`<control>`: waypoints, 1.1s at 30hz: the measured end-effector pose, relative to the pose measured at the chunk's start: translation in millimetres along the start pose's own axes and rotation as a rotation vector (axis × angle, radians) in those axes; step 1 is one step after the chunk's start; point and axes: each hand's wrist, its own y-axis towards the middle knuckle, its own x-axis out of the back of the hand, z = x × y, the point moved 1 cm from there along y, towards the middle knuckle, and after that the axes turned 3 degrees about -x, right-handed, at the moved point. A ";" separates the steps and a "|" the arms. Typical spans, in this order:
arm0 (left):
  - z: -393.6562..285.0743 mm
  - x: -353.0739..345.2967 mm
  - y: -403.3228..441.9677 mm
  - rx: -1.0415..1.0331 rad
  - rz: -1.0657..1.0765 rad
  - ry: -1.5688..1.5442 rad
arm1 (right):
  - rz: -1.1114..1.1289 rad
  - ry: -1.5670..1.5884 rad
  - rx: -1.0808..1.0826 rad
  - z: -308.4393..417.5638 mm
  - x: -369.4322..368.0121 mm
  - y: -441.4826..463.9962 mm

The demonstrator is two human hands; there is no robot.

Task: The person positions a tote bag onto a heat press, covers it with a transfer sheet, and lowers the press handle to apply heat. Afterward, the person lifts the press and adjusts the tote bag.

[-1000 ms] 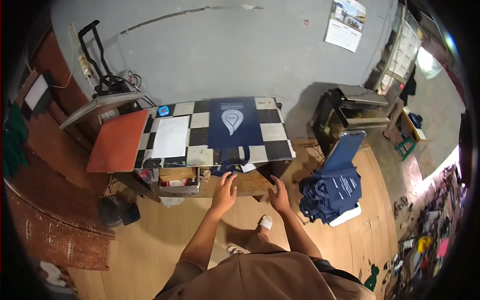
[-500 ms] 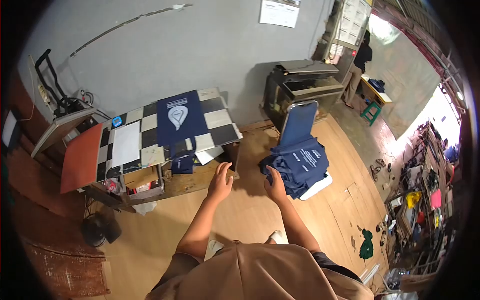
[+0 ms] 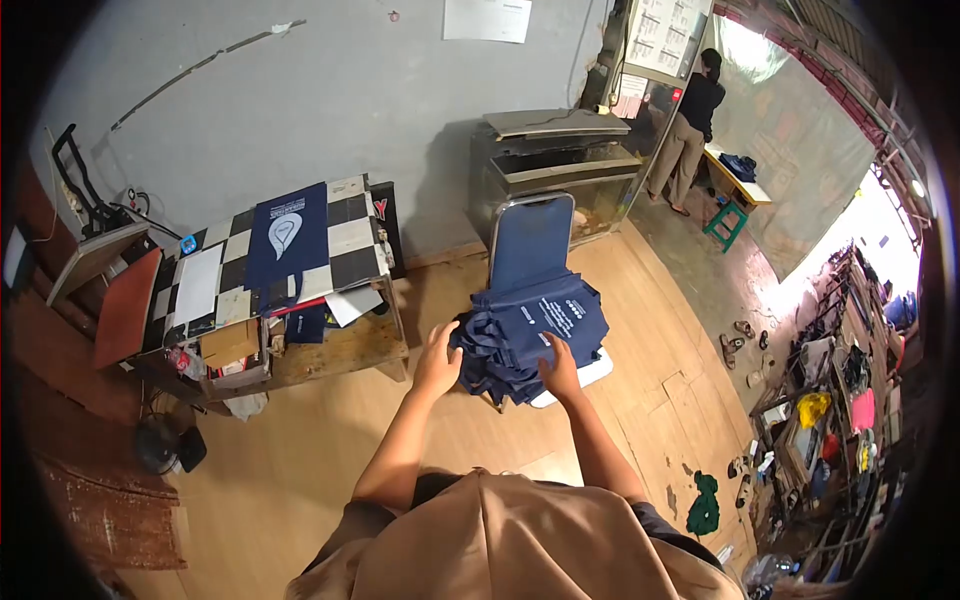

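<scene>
A pile of navy fabric bags (image 3: 535,325) with white print lies on the seat of a chair (image 3: 532,240) with a blue backrest. At the pile's left edge is my left hand (image 3: 438,362), its thumb and fingers apart. My right hand (image 3: 561,372) is over the front right part of the pile, fingers parted. Neither hand grips anything; whether the fingertips touch the cloth I cannot tell. Another navy bag (image 3: 290,240) with a white drop-shaped print lies flat on the checkered table (image 3: 345,240) to the left.
A white sheet (image 3: 198,285) and a small blue device (image 3: 188,244) are on the table. Behind the chair stands a glass tank (image 3: 560,165). A person (image 3: 690,130) stands at a far table with a green stool (image 3: 726,227). Clutter and sandals line the right side.
The view has swung right and come nearer the chair. Both my hands have moved from in front of the pile to its edges. The far person now shows more fully.
</scene>
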 end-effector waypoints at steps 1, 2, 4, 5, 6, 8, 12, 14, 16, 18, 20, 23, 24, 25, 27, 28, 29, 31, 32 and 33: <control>-4.4 -10.1 1.2 0.001 0.002 0.009 | 0.001 0.009 -0.025 -7.3 9.1 3.4; -8.1 -19.3 3.4 0.001 0.001 0.017 | 0.001 0.018 -0.048 -13.9 17.1 7.1; -11.8 -35.9 9.9 0.010 0.015 0.042 | 0.013 0.019 -0.048 -28.1 28.3 17.1; -11.9 -42.5 14.0 0.012 0.033 0.069 | 0.001 0.014 -0.029 -34.8 33.1 22.8; -7.3 -51.3 18.7 0.019 0.029 0.073 | -0.011 0.013 -0.011 -43.3 35.5 27.9; 2.8 -70.1 29.8 0.004 0.062 -0.012 | -0.050 -0.001 -0.016 -60.4 36.1 39.0; 17.8 -98.5 60.2 0.051 0.092 -0.012 | -0.051 0.008 -0.041 -86.4 35.2 61.9; 31.0 -117.9 78.2 0.023 0.084 -0.005 | -0.040 0.011 -0.058 -99.6 35.7 75.3; 38.6 -135.8 94.2 0.097 0.118 -0.075 | -0.024 -0.007 -0.079 -118.5 36.5 87.4; 47.8 -152.8 108.7 0.123 0.131 -0.091 | -0.008 -0.025 -0.094 -139.5 35.1 100.3; 60.9 -171.6 127.2 0.136 0.134 -0.104 | -0.013 -0.054 -0.090 -166.2 32.1 116.5; 79.9 -187.7 150.3 0.142 0.152 -0.105 | 0.011 -0.078 -0.140 -188.3 33.1 145.6; 87.5 -193.4 156.2 0.127 0.132 -0.095 | 0.024 -0.085 -0.188 -199.3 30.8 153.7; 90.6 -196.3 160.7 0.145 0.134 -0.095 | 0.027 -0.079 -0.204 -212.6 26.4 159.6; 97.4 -199.6 168.6 0.167 0.135 -0.087 | 0.038 -0.061 -0.241 -238.3 16.0 166.0; 101.9 -202.1 171.9 0.206 0.147 -0.086 | 0.042 -0.042 -0.274 -250.8 9.3 169.7; 106.7 -205.2 174.5 0.245 0.158 -0.086 | 0.051 -0.068 -0.273 -264.1 3.9 172.8; 125.7 -216.5 176.8 0.228 0.142 -0.058 | 0.077 -0.039 -0.280 -284.1 -2.1 180.5; 136.5 -223.8 177.6 0.207 0.126 -0.035 | 0.099 -0.016 -0.284 -294.2 -3.0 184.2; 143.4 -229.8 177.7 0.217 0.118 -0.024 | 0.125 0.000 -0.319 -298.2 -1.3 189.2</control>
